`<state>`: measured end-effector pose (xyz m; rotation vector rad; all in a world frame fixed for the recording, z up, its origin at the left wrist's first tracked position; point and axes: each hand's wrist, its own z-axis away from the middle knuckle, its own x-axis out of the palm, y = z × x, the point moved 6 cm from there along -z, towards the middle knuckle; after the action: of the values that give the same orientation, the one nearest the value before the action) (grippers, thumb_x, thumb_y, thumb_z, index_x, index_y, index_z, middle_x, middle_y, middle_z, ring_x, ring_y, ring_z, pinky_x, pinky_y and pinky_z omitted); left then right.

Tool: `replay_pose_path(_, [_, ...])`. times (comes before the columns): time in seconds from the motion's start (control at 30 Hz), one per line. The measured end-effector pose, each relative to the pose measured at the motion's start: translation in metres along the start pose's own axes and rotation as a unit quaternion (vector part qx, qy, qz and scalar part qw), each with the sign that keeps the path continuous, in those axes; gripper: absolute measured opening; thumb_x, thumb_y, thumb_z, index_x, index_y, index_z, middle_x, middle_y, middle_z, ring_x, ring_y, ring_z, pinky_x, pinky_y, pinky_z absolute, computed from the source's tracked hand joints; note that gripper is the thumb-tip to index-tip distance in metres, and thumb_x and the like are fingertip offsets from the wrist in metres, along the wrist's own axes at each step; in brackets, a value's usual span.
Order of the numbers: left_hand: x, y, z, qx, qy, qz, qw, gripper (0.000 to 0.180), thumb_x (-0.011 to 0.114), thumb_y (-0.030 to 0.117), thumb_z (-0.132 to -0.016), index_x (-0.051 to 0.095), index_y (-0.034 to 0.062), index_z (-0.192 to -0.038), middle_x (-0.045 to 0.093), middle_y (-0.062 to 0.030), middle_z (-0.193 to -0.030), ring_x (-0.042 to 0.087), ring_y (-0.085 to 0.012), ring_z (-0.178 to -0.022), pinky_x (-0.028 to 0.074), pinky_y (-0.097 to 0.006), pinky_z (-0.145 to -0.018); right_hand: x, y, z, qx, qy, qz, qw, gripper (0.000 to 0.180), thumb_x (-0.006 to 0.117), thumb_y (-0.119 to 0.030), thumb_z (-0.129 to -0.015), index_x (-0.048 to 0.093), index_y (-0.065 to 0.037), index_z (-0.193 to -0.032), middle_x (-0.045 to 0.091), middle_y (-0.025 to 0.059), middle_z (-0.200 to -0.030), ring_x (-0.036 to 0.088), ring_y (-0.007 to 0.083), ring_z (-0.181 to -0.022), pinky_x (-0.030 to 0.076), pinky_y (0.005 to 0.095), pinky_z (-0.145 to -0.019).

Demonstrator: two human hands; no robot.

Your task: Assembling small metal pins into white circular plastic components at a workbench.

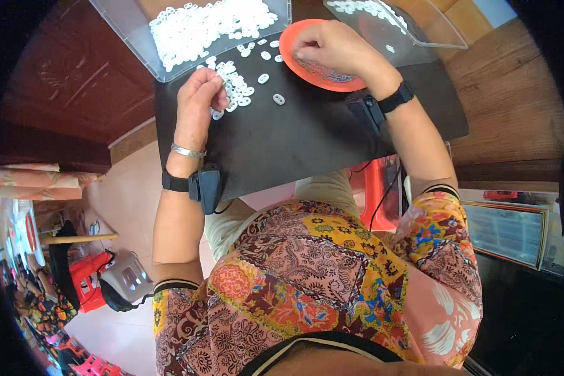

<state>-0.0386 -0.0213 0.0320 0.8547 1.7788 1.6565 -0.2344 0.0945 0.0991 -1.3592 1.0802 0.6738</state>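
My left hand (198,100) rests on a black board (294,138), its fingers curled onto small white plastic pieces (239,88) scattered there; one piece sits between the fingertips. My right hand (332,47) lies over an orange plate (297,56), fingers bent down onto its surface; what they pinch is hidden. Both wrists carry black straps with small black devices.
A clear plastic tray (169,69) full of white pieces stands at the far left of the board. A second clear tray (420,31) with a few pieces stands far right. A wooden table (514,106) lies beneath; a red stool (84,276) and floor clutter are at lower left.
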Motion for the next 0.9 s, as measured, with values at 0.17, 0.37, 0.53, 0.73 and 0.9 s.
replay_pose_path(0.17, [0.003, -0.005, -0.002, -0.012, -0.011, 0.005, 1.0, 0.013, 0.047, 0.015, -0.089, 0.053, 0.0071, -0.081, 0.054, 0.0002, -0.065, 0.05, -0.0074, -0.056, 0.038, -0.02, -0.054, 0.033, 0.03, 0.005, -0.089, -0.009, 0.095, 0.991, 0.014, 0.059, -0.014, -0.077, 0.066, -0.011, -0.088, 0.065, 0.0086, -0.084, 0.061, 0.0266, -0.082, 0.047, 0.0397, -0.07])
replay_pose_path(0.37, [0.001, -0.007, 0.0, -0.036, 0.03, 0.021, 0.999, 0.015, 0.051, 0.014, -0.088, 0.052, 0.0093, -0.074, 0.053, 0.002, -0.062, 0.049, -0.0056, -0.053, 0.034, -0.018, -0.05, 0.029, 0.067, -0.002, -0.031, 0.017, 0.182, 0.983, 0.014, 0.061, -0.013, -0.077, 0.064, -0.008, -0.089, 0.063, 0.0096, -0.087, 0.06, 0.0281, -0.081, 0.047, 0.0383, -0.072])
replay_pose_path(0.53, [0.003, -0.006, -0.002, -0.035, 0.02, 0.013, 0.999, 0.013, 0.051, 0.014, -0.087, 0.053, 0.0092, -0.075, 0.053, 0.002, -0.063, 0.05, -0.0061, -0.054, 0.035, -0.019, -0.05, 0.016, 0.084, 0.001, -0.005, 0.011, 0.191, 0.982, 0.014, 0.061, -0.014, -0.076, 0.065, -0.009, -0.088, 0.064, 0.0087, -0.087, 0.061, 0.0278, -0.08, 0.048, 0.0385, -0.071])
replay_pose_path(0.73, [0.0, -0.011, -0.004, -0.057, 0.021, 0.026, 0.998, 0.013, 0.049, 0.014, -0.087, 0.054, 0.0085, -0.076, 0.055, 0.0008, -0.063, 0.051, -0.0069, -0.054, 0.036, -0.019, -0.05, 0.009, 0.058, 0.003, -0.055, 0.04, 0.164, 0.984, 0.012, 0.059, -0.014, -0.075, 0.066, -0.01, -0.083, 0.063, 0.0097, -0.08, 0.061, 0.0276, -0.08, 0.048, 0.04, -0.069])
replay_pose_path(0.9, [-0.002, -0.01, -0.004, -0.045, 0.024, 0.04, 0.998, 0.014, 0.048, 0.014, -0.088, 0.054, 0.0076, -0.077, 0.056, 0.0, -0.064, 0.052, -0.0072, -0.055, 0.036, -0.019, -0.051, 0.023, 0.039, -0.001, -0.109, -0.045, 0.229, 0.966, 0.008, 0.059, -0.013, -0.075, 0.064, -0.008, -0.079, 0.061, 0.0087, -0.077, 0.059, 0.027, -0.078, 0.047, 0.0401, -0.067])
